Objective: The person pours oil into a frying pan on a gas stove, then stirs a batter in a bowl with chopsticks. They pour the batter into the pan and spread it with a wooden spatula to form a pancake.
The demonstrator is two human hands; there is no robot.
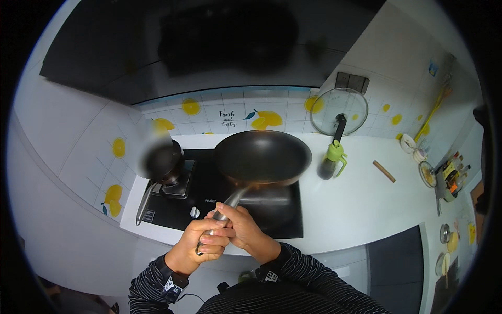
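Observation:
A large dark frying pan (263, 158) with a metal handle is held out in front of me over the right part of the black gas stove (194, 202). Its dark inside faces up and nothing shows in it. My left hand (192, 246) wraps round the rear of the handle. Beside it, my right hand (247, 234) closes on the same handle a little further forward, thumb lying along the top. Fingers of both hands meet there. The pan's underside is hidden, as is the burner below it.
A smaller dark pan (164, 159) sits on the left burner. Right of the stove stand a green-topped bottle (328, 163) and a glass lid (323, 111) leaning on the wall. A wooden stick (384, 171) lies on the white counter (345, 209). Seasoning bottles (454, 172) stand far right.

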